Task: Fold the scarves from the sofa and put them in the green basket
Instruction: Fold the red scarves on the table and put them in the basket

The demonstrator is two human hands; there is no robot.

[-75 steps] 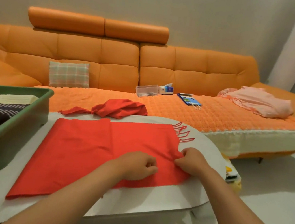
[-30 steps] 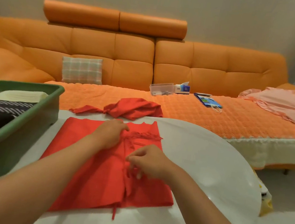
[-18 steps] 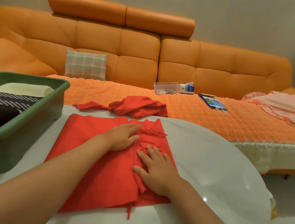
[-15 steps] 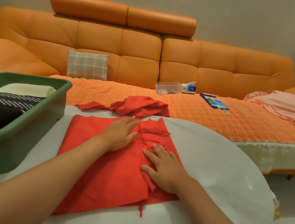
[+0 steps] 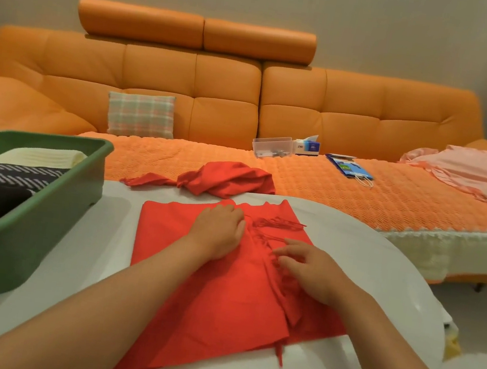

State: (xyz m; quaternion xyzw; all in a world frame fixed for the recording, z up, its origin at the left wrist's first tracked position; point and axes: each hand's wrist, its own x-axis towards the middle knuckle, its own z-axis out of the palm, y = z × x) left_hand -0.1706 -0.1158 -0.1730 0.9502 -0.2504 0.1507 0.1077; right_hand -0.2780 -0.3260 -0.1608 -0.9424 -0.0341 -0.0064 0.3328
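1. Scarf (image 5: 215, 289), red, lies folded on the white table (image 5: 381, 266) directly in front of you, its fringe (image 5: 277, 223) turned in across the top layer.
2. By its drape and wrinkles, you can expect it to be light, soft and limp. It probably won't hold a crease unaided, and the loose tassels may stray or snag. Your best hold looks like the two corners of one edge, pinching all layers together rather than grabbing the middle.
3. Your left hand (image 5: 220, 231) lies palm down on the upper middle of the scarf, pressing it flat and gripping nothing.
4. Your right hand (image 5: 308, 271) sits just beside it, the two not touching. Its fingers are stretched out and lightly spread over the fringe, with nothing visibly pinched.
5. The green basket (image 5: 26, 232) stands on the table to your left, near the scarf but apart from it. It holds a cream cloth (image 5: 39, 155) and a dark striped cloth (image 5: 2, 175).
6. A second red scarf (image 5: 227, 179) lies bunched at the far table edge, against the sofa (image 5: 353, 128).
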